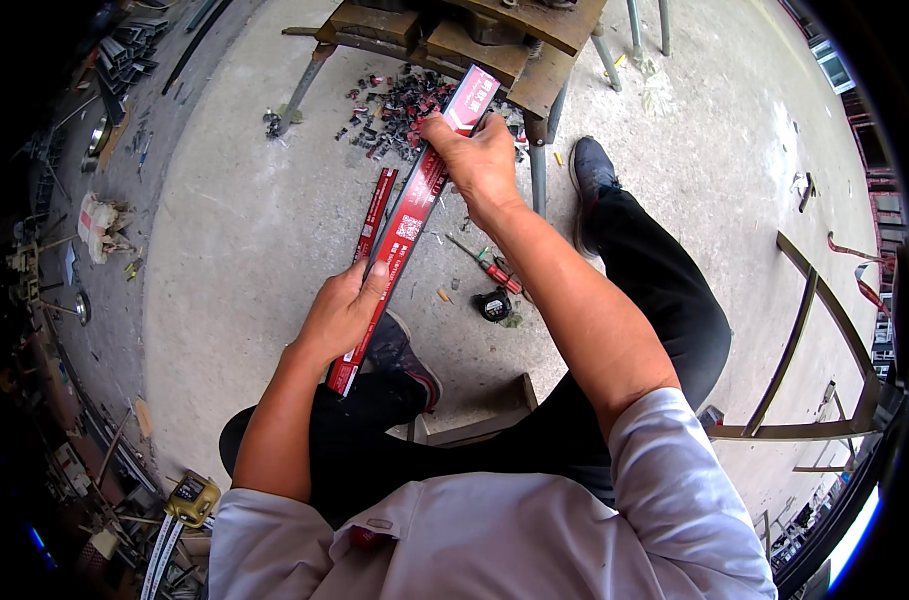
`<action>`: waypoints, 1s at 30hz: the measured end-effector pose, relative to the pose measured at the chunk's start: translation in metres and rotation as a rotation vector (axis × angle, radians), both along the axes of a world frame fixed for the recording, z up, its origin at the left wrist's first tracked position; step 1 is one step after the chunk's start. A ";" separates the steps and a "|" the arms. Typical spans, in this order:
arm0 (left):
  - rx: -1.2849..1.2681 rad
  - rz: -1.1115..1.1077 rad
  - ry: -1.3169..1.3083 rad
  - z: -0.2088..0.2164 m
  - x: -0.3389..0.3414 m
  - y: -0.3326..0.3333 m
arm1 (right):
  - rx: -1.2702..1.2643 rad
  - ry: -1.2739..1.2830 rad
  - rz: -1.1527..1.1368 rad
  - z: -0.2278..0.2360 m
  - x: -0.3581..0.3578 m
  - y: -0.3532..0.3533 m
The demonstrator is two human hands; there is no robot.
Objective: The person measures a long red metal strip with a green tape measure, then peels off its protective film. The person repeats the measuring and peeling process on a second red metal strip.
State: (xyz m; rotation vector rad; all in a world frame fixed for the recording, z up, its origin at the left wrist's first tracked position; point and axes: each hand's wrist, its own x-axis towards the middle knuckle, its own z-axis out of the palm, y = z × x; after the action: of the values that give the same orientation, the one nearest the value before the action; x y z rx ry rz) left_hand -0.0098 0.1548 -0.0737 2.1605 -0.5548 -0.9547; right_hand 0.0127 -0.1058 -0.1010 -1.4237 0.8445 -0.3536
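Observation:
Both my hands hold a long metal profile strip (409, 235), dark at its edges and covered with red printed film. It slants from lower left to upper right over my knees. My left hand (344, 310) grips its lower part, thumb on top. Near the upper end, my right hand (479, 165) is closed around it. A narrower red-filmed strip (377, 212) runs alongside and meets the left fingers; I cannot tell whether that hand holds it too. On the floor below the right forearm lie a red-handled screwdriver (499, 275) and a black tape measure (492, 305).
A heap of black and red offcuts (399, 110) lies beneath a metal-legged workbench (549, 85) ahead. A curved metal frame (814, 340) stands at right. Metal pieces (129, 55) and scraps lie at left, with a yellow tape measure (190, 497) lower left.

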 end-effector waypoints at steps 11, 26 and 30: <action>0.003 -0.014 -0.017 0.000 0.003 -0.002 | 0.004 -0.005 0.020 -0.005 0.001 -0.006; 0.032 -0.017 -0.100 0.005 0.006 -0.001 | -0.054 0.020 0.045 -0.003 0.002 -0.008; 0.035 -0.028 -0.132 0.009 0.006 -0.003 | -0.042 0.000 0.045 -0.006 0.003 -0.009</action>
State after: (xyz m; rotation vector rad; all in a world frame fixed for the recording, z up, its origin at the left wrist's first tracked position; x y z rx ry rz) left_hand -0.0039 0.1513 -0.0645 2.2644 -0.6373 -0.8469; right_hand 0.0160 -0.1145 -0.1065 -1.4789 0.8081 -0.3388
